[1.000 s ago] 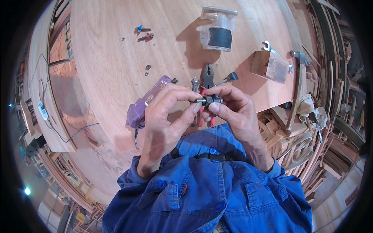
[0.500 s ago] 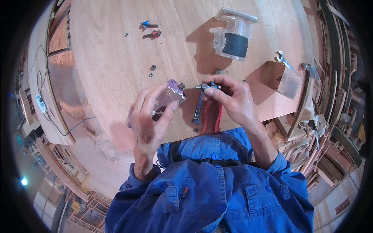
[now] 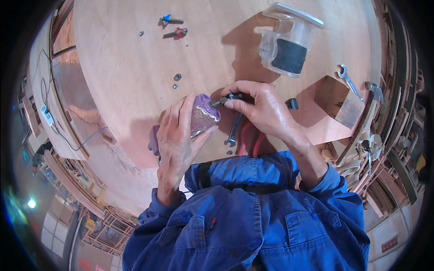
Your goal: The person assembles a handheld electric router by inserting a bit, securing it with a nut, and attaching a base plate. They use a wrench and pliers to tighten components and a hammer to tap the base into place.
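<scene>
My left hand (image 3: pixel 175 128) is wrapped round a purple trim router motor (image 3: pixel 200 118), its spindle end turned to the right. Pinched between the thumb and fingers of my right hand (image 3: pixel 269 110) is a dark router bit (image 3: pixel 233 96). The bit's shank is at the router's spindle; whether it has entered the hole cannot be made out. Below my right hand lie an open-end wrench (image 3: pixel 233 132) and pliers with red handles (image 3: pixel 256 143), the pliers' jaws hidden. A small dark piece (image 3: pixel 293 104) rests right of my right hand.
Farther off on the wooden table (image 3: pixel 122 81) lie a blue router bit (image 3: pixel 171 20), a red one (image 3: pixel 176 33) and small nuts (image 3: pixel 177 77). A clear plastic router base (image 3: pixel 294 31) stands far right. Nearby are a wood block (image 3: pixel 334 101), another wrench (image 3: pixel 347 77) and a hammer (image 3: pixel 374 91).
My right hand has moved left, bringing the router bit up to the router's spindle. My left hand has turned the router slightly. The view has shifted a little.
</scene>
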Motion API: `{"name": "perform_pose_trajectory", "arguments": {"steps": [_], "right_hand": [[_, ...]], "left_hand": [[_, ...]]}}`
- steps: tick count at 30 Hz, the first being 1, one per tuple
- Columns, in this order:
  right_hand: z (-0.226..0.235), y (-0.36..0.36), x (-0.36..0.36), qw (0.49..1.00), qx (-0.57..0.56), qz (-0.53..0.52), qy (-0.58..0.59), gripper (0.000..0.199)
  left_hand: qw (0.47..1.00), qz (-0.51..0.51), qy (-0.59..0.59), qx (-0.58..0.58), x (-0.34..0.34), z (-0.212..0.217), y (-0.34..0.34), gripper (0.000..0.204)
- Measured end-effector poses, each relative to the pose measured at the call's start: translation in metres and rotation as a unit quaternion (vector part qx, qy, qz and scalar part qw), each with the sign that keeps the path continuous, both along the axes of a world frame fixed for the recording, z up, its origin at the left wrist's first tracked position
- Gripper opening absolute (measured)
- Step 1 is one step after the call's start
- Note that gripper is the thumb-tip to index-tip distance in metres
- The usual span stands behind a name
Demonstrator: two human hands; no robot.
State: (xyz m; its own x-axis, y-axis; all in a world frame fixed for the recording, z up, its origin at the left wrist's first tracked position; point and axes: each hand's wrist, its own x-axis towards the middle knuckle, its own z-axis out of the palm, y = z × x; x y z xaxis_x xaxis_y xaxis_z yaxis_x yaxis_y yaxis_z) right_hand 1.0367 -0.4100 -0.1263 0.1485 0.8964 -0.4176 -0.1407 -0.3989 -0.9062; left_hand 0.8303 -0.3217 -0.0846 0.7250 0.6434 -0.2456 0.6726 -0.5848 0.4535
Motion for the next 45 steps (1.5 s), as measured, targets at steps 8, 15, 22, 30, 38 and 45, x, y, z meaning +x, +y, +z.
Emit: {"name": "perform_pose_trajectory", "arguments": {"steps": [8, 15, 22, 30, 38, 45], "right_hand": [[0.002, 0.017, 0.009, 0.996, 0.034, 0.077, -0.03, 0.023], [-0.001, 0.02, 0.012, 0.993, 0.049, 0.1, -0.025, 0.023], [0.003, 0.025, 0.017, 0.988, 0.045, 0.144, -0.045, 0.024], [0.001, 0.029, 0.02, 0.986, 0.075, 0.147, -0.022, 0.022], [-0.001, 0.027, 0.033, 0.981, 0.027, 0.192, 0.016, 0.021], [-0.001, 0.022, 0.035, 0.981, 0.062, 0.179, -0.038, 0.022]], "left_hand": [[1.0, -0.003, -0.024, 0.009, 0.002, 0.001, 0.003, 0.085], [1.0, -0.011, -0.028, 0.006, -0.001, -0.002, 0.004, 0.084], [0.999, -0.006, -0.033, 0.016, -0.002, -0.003, 0.004, 0.084], [1.0, -0.007, -0.026, 0.011, 0.0, -0.002, 0.005, 0.084], [1.0, -0.002, -0.012, -0.015, 0.0, -0.001, 0.004, 0.086], [1.0, 0.007, -0.01, -0.027, 0.003, 0.0, 0.004, 0.086]]}}
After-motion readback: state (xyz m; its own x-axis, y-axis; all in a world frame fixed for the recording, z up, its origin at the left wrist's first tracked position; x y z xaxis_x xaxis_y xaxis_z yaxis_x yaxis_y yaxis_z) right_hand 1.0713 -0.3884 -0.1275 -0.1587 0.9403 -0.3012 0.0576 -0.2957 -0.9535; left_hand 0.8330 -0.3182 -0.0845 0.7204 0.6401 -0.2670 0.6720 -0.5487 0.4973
